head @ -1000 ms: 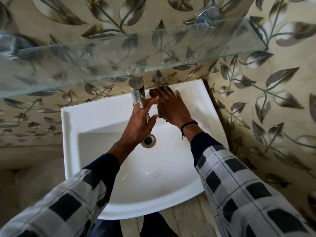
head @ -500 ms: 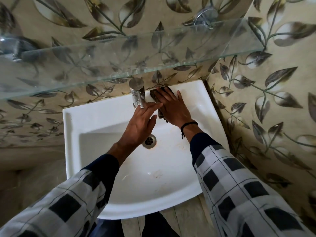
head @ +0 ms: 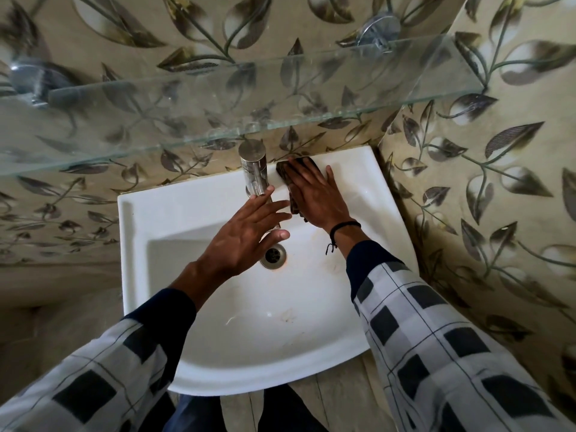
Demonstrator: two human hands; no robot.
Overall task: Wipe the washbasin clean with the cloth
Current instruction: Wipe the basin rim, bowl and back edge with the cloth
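A white washbasin (head: 193,210) fills the middle of the view, fixed in a wall corner. My right hand (head: 314,194) lies flat on a dark cloth (head: 284,169) and presses it onto the basin's back ledge, just right of the steel tap (head: 255,169). Most of the cloth is hidden under that hand. My left hand (head: 246,235) hovers above the drain (head: 274,255) with straight fingers, its fingertips touching the tap's spout. Brownish stains mark the bowl floor.
A glass shelf (head: 218,107) juts out above the tap, held by chrome brackets (head: 378,29). Leaf-patterned walls (head: 486,169) close in behind and on the right. My legs and the floor show below the basin's front rim.
My right hand has slid the cloth slightly farther back along the ledge. My left hand's fingers have stretched out along the tap's spout.
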